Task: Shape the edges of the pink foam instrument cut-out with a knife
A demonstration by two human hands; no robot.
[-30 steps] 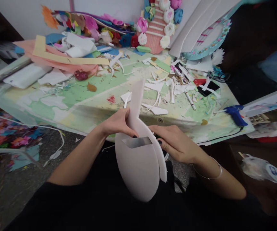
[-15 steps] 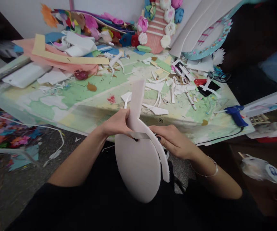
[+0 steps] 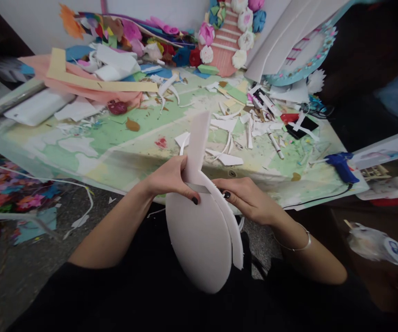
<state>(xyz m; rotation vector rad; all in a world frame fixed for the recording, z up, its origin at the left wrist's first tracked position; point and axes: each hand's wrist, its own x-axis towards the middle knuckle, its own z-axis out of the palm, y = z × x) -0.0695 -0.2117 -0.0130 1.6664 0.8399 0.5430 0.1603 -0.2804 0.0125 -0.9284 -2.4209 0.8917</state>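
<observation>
A white foam board piece (image 3: 199, 244), with a rounded lower part and a straight strip rising from its top, is held upright over my lap. My left hand (image 3: 173, 180) grips it where the strip meets the round part, thumb across the front face. In my right hand (image 3: 249, 198) is a knife (image 3: 199, 187), its thin metal blade pointing left across the board; most of its handle is hidden by the fingers. Along the board's right edge a curved foam offcut (image 3: 234, 240) hangs partly cut away, a narrow gap between them lower down.
The paint-stained table (image 3: 116, 152) in front bears several white foam scraps (image 3: 229, 159), markers (image 3: 275, 145) and paper pieces. At its right corner lies a blue glue gun (image 3: 342, 167) with a cord. Paper flowers (image 3: 245, 20) line a pink ladder-like panel at the back.
The knife blade has shifted slightly upward and its angle has changed, with less of it showing at the right. My left hand keeps the foam board almost in place.
</observation>
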